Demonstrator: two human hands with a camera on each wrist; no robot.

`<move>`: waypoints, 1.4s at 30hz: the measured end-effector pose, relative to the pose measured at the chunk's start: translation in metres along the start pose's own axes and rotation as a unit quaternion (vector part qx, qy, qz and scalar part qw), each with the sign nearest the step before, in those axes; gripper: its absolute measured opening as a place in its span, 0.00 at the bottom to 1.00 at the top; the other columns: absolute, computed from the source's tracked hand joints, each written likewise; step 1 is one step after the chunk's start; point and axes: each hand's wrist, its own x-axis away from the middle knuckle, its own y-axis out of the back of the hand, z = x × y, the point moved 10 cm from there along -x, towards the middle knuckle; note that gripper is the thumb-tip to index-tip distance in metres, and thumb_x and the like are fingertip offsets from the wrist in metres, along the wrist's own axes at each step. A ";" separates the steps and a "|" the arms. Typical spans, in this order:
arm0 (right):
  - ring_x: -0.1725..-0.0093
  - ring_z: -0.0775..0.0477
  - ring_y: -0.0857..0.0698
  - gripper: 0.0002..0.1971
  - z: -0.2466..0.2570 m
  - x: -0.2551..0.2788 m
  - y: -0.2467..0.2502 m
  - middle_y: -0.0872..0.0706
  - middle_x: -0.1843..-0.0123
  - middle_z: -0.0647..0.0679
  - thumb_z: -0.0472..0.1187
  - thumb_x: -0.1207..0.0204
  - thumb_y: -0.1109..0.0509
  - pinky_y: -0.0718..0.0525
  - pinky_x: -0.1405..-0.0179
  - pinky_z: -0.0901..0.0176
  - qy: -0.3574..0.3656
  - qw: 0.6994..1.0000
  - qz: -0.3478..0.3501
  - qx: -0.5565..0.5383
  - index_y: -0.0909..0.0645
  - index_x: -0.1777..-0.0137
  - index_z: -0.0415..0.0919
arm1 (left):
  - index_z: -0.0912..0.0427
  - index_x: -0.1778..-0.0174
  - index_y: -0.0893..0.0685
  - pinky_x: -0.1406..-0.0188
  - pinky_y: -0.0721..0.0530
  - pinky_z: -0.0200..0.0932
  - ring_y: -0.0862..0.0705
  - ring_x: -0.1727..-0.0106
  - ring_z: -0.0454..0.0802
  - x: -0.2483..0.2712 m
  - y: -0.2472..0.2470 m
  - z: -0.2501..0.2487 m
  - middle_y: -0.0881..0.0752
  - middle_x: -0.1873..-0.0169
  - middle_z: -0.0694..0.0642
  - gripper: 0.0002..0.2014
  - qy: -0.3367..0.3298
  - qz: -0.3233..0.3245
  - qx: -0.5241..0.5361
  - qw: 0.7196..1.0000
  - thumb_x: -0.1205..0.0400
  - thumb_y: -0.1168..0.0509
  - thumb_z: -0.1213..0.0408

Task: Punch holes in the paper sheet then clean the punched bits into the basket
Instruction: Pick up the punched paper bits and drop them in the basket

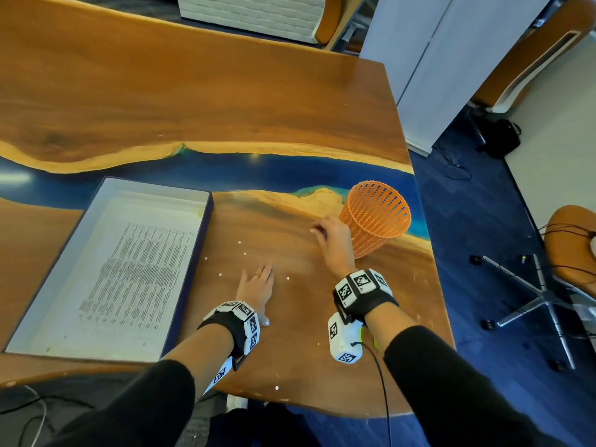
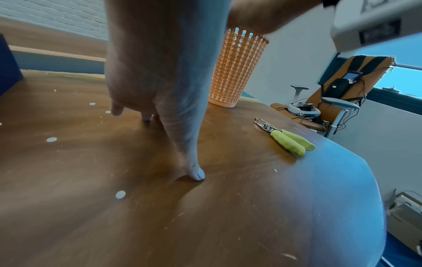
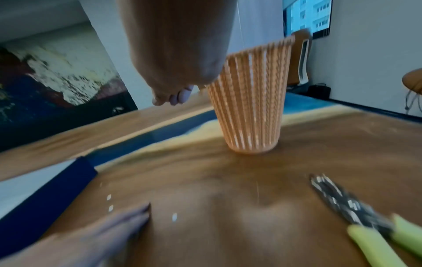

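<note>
Punched paper bits [image 1: 245, 253] lie scattered as small white discs on the wooden table [image 1: 290, 101], most of them between the tray and the left hand, one just right of that hand's fingers, one near the table's front edge. In the left wrist view several discs [image 2: 120, 194] sit on the wood to the left of the palm.

The left hand [image 1: 256, 287] lies flat on the table with fingers straight and together, holding nothing; the thumb tip [image 2: 198, 174] presses the surface. The nearest discs lie just ahead of and beside its fingertips, apart from them.

The right hand [image 1: 333, 238] is raised above the table, just beside the near-left wall of the orange basket [image 1: 375, 214]. Its fingertips [image 3: 173, 96] are bunched together in a pinch; the frames are too blurred to show whether a bit is held between them.

The basket stands upright near the table's right edge, on the border of the blue resin strip, well apart from the scattered discs. Its slatted wall [image 3: 251, 101] is plain in the right wrist view; its contents cannot be made out.

The printed paper sheet [image 1: 135, 269] lies flat inside a shallow white tray with dark outer walls [image 1: 190, 279], left of both hands.

A hole punch plier with yellow-green handles [image 2: 287, 139] lies on the table near the right front edge, below the right wrist, untouched by either hand.

Orange office chairs [image 1: 574, 253] stand on the blue floor to the right.
</note>
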 end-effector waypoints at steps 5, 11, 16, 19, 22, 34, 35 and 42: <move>0.56 0.41 0.16 0.04 -0.034 0.040 -0.070 0.15 0.53 0.38 0.31 0.25 0.31 0.16 0.51 0.42 -0.083 0.993 0.087 0.004 0.14 0.54 0.33 | 0.66 0.16 0.62 0.18 0.48 0.63 0.59 0.14 0.53 0.000 -0.001 0.003 0.64 0.16 0.58 0.62 0.008 -0.006 0.015 1.000 0.31 0.24 0.45; 0.52 0.39 0.15 0.07 -0.051 0.065 -0.110 0.16 0.51 0.38 0.34 0.24 0.30 0.20 0.51 0.51 -0.130 0.979 0.157 0.021 0.13 0.51 0.32 | 0.67 0.17 0.59 0.20 0.45 0.63 0.56 0.14 0.54 0.001 -0.002 0.000 0.61 0.16 0.60 0.62 0.025 -0.021 0.004 0.999 0.32 0.22 0.47; 0.51 0.39 0.16 0.08 -0.051 0.066 -0.121 0.16 0.49 0.38 0.35 0.24 0.30 0.20 0.51 0.51 -0.134 0.975 0.171 0.034 0.13 0.49 0.33 | 0.67 0.17 0.58 0.20 0.43 0.62 0.54 0.14 0.56 -0.001 -0.001 -0.003 0.60 0.16 0.61 0.62 0.037 -0.022 -0.009 0.999 0.32 0.21 0.49; 0.50 0.39 0.16 0.08 -0.050 0.064 -0.123 0.16 0.48 0.38 0.35 0.23 0.31 0.21 0.51 0.51 -0.133 0.975 0.173 0.044 0.13 0.48 0.34 | 0.67 0.17 0.58 0.20 0.42 0.62 0.54 0.15 0.56 -0.001 -0.001 -0.002 0.59 0.16 0.61 0.62 0.038 -0.024 -0.008 0.999 0.33 0.21 0.49; 0.50 0.39 0.17 0.08 -0.050 0.063 -0.124 0.16 0.49 0.38 0.36 0.23 0.32 0.22 0.52 0.50 -0.129 0.974 0.177 0.064 0.13 0.49 0.33 | 0.67 0.17 0.57 0.20 0.42 0.62 0.54 0.15 0.56 -0.001 -0.001 -0.002 0.59 0.16 0.61 0.62 0.037 -0.026 -0.004 0.999 0.33 0.21 0.49; 0.52 0.36 0.17 0.07 -0.050 0.061 -0.132 0.17 0.50 0.37 0.33 0.22 0.34 0.20 0.53 0.44 -0.109 0.970 0.200 0.080 0.17 0.55 0.29 | 0.65 0.17 0.55 0.20 0.41 0.60 0.56 0.14 0.54 -0.002 -0.001 -0.001 0.60 0.16 0.58 0.61 0.042 -0.025 0.012 0.999 0.34 0.20 0.51; 0.51 0.36 0.17 0.07 -0.049 0.061 -0.133 0.18 0.50 0.37 0.33 0.22 0.35 0.20 0.53 0.43 -0.107 0.970 0.203 0.081 0.18 0.55 0.29 | 0.65 0.17 0.56 0.20 0.41 0.60 0.56 0.14 0.54 -0.002 -0.001 -0.001 0.61 0.16 0.58 0.61 0.042 -0.024 0.012 0.999 0.34 0.20 0.51; 0.51 0.35 0.18 0.06 -0.049 0.065 -0.137 0.20 0.48 0.36 0.30 0.21 0.38 0.20 0.49 0.46 -0.097 0.970 0.206 0.083 0.19 0.53 0.31 | 0.65 0.17 0.56 0.20 0.41 0.60 0.57 0.14 0.53 -0.001 -0.002 -0.001 0.62 0.16 0.58 0.61 0.040 -0.021 0.011 0.999 0.33 0.20 0.50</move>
